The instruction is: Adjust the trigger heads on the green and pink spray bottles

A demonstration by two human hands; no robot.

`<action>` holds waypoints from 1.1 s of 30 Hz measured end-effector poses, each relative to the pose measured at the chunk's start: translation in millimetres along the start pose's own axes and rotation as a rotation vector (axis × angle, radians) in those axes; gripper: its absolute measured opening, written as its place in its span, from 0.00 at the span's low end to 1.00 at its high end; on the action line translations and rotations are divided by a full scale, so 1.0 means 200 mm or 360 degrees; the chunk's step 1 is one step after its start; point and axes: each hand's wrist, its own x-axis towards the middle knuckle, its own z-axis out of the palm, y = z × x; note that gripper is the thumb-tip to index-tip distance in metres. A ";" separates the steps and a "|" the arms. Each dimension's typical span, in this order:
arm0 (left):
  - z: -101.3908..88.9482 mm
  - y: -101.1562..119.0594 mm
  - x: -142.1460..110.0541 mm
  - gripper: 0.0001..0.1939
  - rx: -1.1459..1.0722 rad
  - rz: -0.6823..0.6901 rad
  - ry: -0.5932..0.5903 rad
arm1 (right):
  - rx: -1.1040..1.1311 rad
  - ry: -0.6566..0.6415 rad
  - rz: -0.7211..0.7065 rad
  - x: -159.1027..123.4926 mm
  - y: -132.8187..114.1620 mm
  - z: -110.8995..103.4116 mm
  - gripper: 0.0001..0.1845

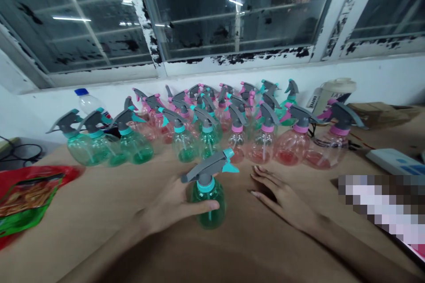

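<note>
We see windows (pixel 232 13) across the top, their pale frames marked with dark peeling patches and their dark panes crossed by bars and bright streaks of light. Below them runs a white wall (pixel 381 73), and against it the far edge of a brown desk (pixel 116 194). Along that far edge stand rows of spray bottles (pixel 207 141) with grey heads, green ones toward the left corner, pink ones toward the right in the front row. A red and green packet (pixel 33 199) lies by the left edge; a pale tub (pixel 335 93) stands behind the right end of the rows, with brown cardboard (pixel 381 115) beside it.

Nearer the middle of the desk, our left hand (pixel 172 203) has its fingers wrapped around a green spray bottle (pixel 209 205), upright, its turquoise nozzle toward the right. Our right hand (pixel 282 194) holds nothing, its fingers loosely extended, palm down just over or on the desk; we cannot tell whether they touch.

The back rows overlap too much for us to count. Coarse blocks mask an object (pixel 381 212) near the right edge, the picture's left edge cuts off the packet, and the desk's near edge is out of sight.
</note>
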 end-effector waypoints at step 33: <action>0.03 0.10 0.18 0.23 -0.0610 0.0006 -0.0004 | -0.0068 -0.0051 0.0012 -0.01 0.01 0.00 0.27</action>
